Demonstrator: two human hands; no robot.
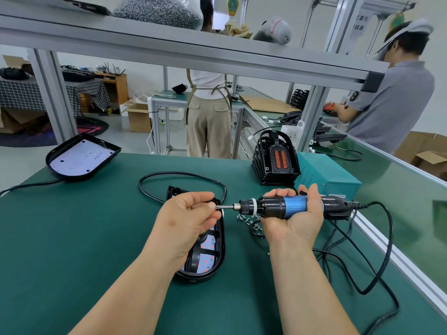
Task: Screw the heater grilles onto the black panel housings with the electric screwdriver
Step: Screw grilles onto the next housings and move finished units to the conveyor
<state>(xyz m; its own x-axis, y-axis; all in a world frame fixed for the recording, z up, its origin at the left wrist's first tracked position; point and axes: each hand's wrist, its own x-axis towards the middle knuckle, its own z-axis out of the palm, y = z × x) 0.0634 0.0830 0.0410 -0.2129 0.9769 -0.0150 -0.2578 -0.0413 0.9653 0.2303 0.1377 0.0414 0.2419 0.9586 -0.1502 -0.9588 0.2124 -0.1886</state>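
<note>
**Blue-bodied screwdriver held level while its tip is loaded**

Blue and black, the electric screwdriver [290,205] lies sideways across the middle of the frame. Your right hand [297,221] cradles it palm up, with the fingers curled over the barrel. Its thin metal bit [226,207] points toward frame left. Your left hand [191,213] meets it there, thumb and forefinger pinched together at the very tip. You seem to be seating a screw, though the screw itself is too small to make out.

Directly beneath your left hand, lower centre, the black panel housing [217,257] lies flat. Black ribs cross a pale board dotted with red, so the grille looks already laid in place.

To load the bit well, keep the driver steady and level. Let the screw head sit square on the tip before you let go, and keep your finger off the trigger until the tip is over a hole. Then bring the tool upright over the housing, so the screw starts straight and does not cross-thread.

Loose screws [246,218] lie scattered just below the driver's collar. A black cord [384,238] loops away toward lower right. Behind sit a teal power box [333,182] and a stack of black grilles [275,160]. A second housing [60,170] rests at upper left on the green mat [96,238].
</note>
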